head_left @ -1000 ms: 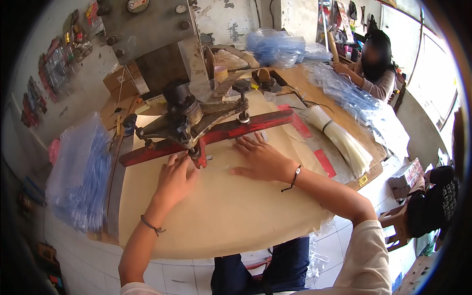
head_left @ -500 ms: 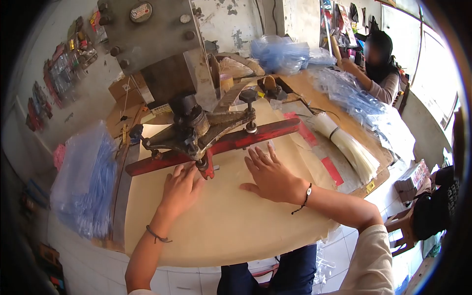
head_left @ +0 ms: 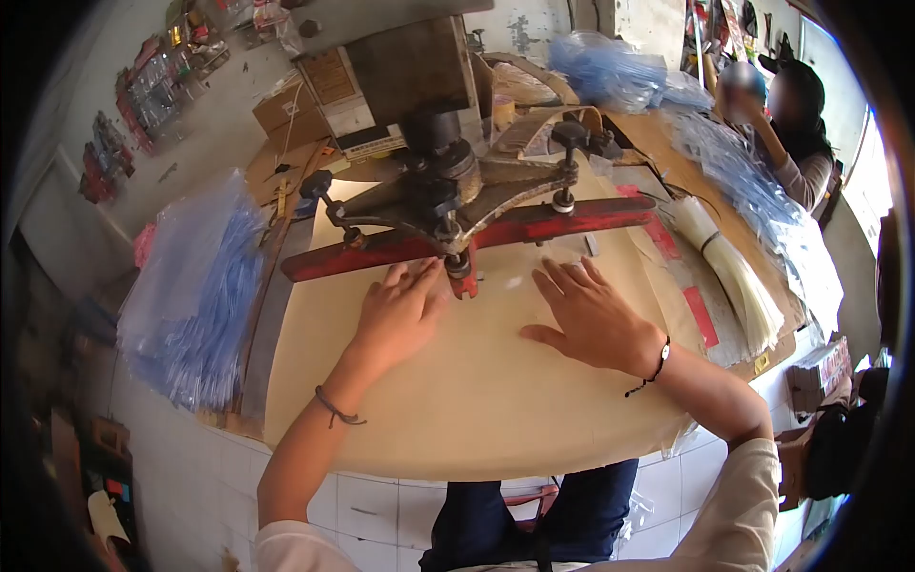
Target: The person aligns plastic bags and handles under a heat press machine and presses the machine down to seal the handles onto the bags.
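Observation:
My left hand [head_left: 398,310] lies on a large tan sheet [head_left: 477,410], its fingertips at the lower edge of a red bar [head_left: 372,253]. Fingers are extended and partly blurred. Right of it, my right hand [head_left: 602,319] rests flat on the same sheet, fingers spread and thumb pointing left. The red bar belongs to a press head [head_left: 453,181] with dark knobs and metal arms, standing over the sheet. Between the hands a short red forked piece [head_left: 463,276] sticks out from the bar. Whether the bar touches the sheet I cannot tell.
A stack of clear bluish plastic bags [head_left: 191,296] stands at the left. To the right lies a tied bundle of whitish strips [head_left: 729,276]. More plastic bags [head_left: 753,181] cover the back right, where another person [head_left: 801,124] sits. A cardboard box [head_left: 286,114] is behind the press.
My view has shifted, so the press, sheet and bags appear farther right and higher. Both hands stay flat on the sheet near the bar. The other person's raised hand has moved.

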Available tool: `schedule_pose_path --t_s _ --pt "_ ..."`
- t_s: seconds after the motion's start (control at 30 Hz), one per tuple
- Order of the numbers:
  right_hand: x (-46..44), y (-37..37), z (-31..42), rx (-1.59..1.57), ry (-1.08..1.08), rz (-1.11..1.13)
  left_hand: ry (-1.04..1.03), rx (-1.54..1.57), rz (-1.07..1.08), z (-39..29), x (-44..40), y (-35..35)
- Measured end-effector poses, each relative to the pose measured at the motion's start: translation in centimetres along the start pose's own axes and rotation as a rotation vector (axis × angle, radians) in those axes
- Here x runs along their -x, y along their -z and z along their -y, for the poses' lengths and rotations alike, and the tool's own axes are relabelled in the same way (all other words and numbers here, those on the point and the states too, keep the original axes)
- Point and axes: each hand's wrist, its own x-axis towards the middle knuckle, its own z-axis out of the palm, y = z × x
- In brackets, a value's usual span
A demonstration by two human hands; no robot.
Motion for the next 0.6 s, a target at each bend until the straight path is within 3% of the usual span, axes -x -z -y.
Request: schedule_pose_path --t_s 0.6 --pt "-1.5 0.8 0.2 -0.164 -0.01 0.07 0.135 -0.043 0.073 0.5 0.3 0.1"
